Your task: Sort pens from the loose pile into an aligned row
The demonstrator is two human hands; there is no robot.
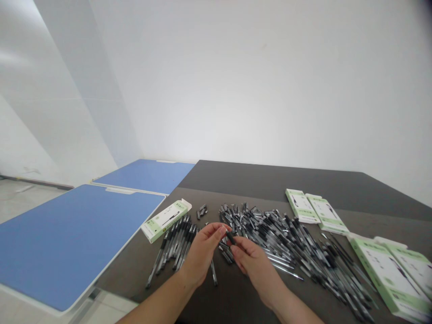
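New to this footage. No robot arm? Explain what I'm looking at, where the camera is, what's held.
Right, no machine: these are a person's bare hands. The single picture comes from a camera worn on the head, looking forward and down.

The left hand and right hand meet, fingertips on a slim dark pen part; its exact type is hard to tell.

On the dark table lie a big loose pile of pens and pen parts, a smaller group of pens to the left, and green-and-white boxes on both sides.
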